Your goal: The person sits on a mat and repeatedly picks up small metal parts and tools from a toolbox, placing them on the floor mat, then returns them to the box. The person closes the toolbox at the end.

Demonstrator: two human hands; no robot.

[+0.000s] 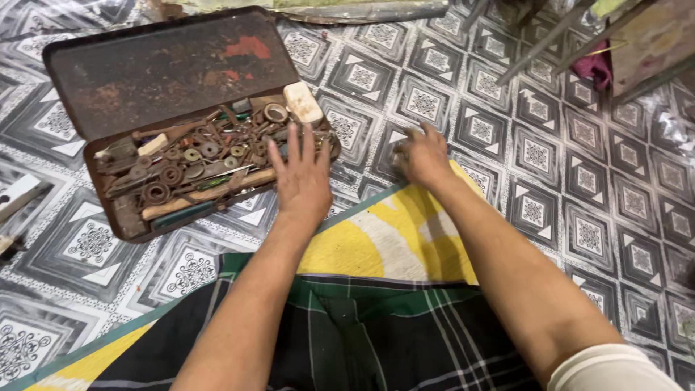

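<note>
While you sit on the patterned floor (579, 188), the rusty metal toolbox (108, 195) lies open ahead of you, lid (166, 69) flat behind the tray. Your left hand (302, 177) rests palm-down at the box's near right corner, fingers spread and straight over the rim, tips among the rusty washers & rings (174, 170); it's open, gripping nothing. Your right hand (422, 156) sits on the floor just right of the box, fingers bent down onto the tiles at the far edge of the yellow mat (384, 239); can't tell if anything's pinched under it. Inside the box: a wooden-handled tool (210, 194) along the near side, a pale block (302, 103) at the far right corner, assorted scrap metal btw them. Near you from the box, your dark checked cloth (376, 333) covers your lap. Well right of the box, a pink rag (595, 66) sits by metal legs (543, 40).
</note>
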